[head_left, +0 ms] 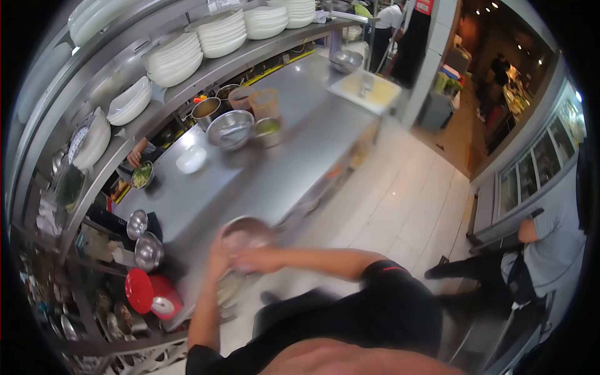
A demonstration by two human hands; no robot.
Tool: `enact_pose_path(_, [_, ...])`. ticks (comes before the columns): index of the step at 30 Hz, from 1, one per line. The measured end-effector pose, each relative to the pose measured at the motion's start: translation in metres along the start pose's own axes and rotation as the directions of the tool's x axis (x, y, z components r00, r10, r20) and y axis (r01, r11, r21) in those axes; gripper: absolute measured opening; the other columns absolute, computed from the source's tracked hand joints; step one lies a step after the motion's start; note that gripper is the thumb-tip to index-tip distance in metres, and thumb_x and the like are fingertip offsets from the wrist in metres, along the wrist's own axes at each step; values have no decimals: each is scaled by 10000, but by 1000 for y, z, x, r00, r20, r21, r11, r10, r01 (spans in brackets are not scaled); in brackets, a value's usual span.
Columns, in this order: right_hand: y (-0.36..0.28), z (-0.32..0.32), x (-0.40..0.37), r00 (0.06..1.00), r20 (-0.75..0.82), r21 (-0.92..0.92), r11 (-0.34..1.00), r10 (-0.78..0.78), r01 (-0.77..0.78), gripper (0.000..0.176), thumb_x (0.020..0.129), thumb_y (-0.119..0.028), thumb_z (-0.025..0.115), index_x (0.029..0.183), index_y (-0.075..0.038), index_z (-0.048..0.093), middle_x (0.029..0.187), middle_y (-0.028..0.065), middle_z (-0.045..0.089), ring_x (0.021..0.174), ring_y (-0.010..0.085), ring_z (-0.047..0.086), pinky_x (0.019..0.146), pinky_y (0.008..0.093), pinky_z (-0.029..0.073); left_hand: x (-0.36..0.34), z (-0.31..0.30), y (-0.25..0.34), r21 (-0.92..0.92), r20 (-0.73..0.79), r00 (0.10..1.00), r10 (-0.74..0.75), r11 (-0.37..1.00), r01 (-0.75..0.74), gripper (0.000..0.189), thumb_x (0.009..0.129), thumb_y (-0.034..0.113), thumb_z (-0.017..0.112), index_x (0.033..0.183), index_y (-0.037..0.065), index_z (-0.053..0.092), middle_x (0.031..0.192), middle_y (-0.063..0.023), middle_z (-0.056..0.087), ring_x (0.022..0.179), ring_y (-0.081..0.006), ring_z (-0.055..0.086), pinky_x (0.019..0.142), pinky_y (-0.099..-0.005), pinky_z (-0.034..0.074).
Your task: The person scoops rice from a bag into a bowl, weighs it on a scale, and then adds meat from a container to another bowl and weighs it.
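A round metal bowl is held at the near edge of the steel counter. My left hand grips its left side. Laid across its lower rim, my right hand has the fingers on the bowl. Both hands and the bowl are blurred. What is inside the bowl cannot be made out. Just under the bowl something pale shows, too blurred to name.
On the counter stand a large metal bowl, a pot, plastic tubs and a white dish. Stacks of white plates fill the shelf above. Another person's hand reaches from behind. A person sits at right.
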State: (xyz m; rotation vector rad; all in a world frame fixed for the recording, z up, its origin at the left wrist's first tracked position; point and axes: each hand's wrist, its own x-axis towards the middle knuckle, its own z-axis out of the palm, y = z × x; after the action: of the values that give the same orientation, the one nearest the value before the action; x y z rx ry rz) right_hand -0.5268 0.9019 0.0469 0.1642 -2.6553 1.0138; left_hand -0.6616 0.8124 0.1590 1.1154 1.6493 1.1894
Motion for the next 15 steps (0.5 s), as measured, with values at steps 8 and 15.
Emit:
enact_pose_path(8, [10,-39,-9,944,-283,-91,985,-167,146,470,795,-110,533,1243,-15,428,1208,174,487,1173,341,414,971,398,345,-36,21,-48,184,-298,954,30,982,27,425,947,157,396,1357,71,325,1292,-144,449,1161,-242,451,967,-345,360])
enact_pose_path(15, [-81,26,14,987,-157,463,881,-21,93,511,829,-217,500,1279,-10,373,1288,210,403,1168,355,405,980,406,337,-103,-23,-129,389,-300,954,29,916,95,502,936,270,443,1369,65,293,1278,-168,457,1161,-290,456,931,-359,386])
